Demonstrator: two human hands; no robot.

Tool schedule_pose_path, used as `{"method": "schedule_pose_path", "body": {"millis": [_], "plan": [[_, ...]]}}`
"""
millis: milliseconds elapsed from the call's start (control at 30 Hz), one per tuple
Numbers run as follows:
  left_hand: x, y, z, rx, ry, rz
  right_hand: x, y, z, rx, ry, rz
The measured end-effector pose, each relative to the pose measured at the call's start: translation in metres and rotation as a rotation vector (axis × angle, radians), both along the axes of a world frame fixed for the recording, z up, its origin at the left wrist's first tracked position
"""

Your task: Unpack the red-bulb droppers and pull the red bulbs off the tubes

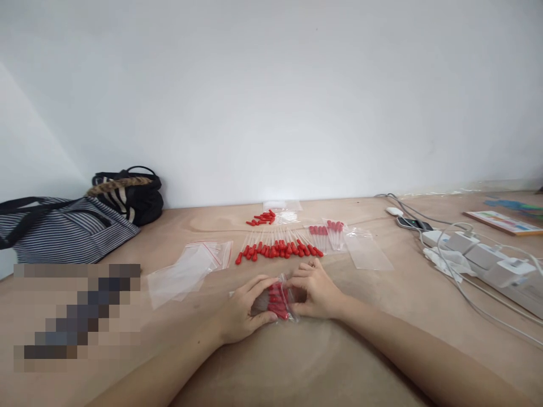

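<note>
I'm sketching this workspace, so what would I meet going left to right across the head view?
Striped bag, fanned-out clear bags, left hand, bagged red tips, right hand, single flat clear bag, dark device, colourful card.

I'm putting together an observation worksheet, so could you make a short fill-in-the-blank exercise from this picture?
1. The left hand and right hand hold a clear plastic bag with ____ bulbs inside.
2. The fanned-out zip bags lie to the ____ of the loose droppers.
3. The power strip is near the picture's ____ edge.
4. The tote bag is patterned with ____.

Missing words: red; left; right; stripes.
</note>
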State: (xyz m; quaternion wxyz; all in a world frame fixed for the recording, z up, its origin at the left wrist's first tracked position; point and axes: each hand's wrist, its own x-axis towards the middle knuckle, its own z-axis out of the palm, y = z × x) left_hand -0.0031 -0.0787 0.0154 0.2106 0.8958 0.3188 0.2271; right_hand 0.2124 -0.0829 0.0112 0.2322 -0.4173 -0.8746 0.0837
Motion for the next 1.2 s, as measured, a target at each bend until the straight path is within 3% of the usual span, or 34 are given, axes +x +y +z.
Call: {"method": "schedule_pose_path", "body": {"millis": [233, 667, 1033, 1200], "plan": [[0.002, -0.001, 0.003, 0.005, 0.016, -0.024, -0.009, 0.001, 0.003, 0.039, -0.105, -0.075], [0.002, 0.000, 0.001, 0.014, 0.019, -0.015, -0.002, 0.005, 0.010, -0.046, -0.076, -0.009], [0.000, 0.001, -0.002, 0.018, 0.015, -0.040, -0.010, -0.002, 0.001, -0.161, 0.094, 0.018], [-0.003, 0.000, -0.002, 0.000, 0.029, -0.016, 0.004, -0.001, 0.006, -0.173, 0.124, -0.021]]}}
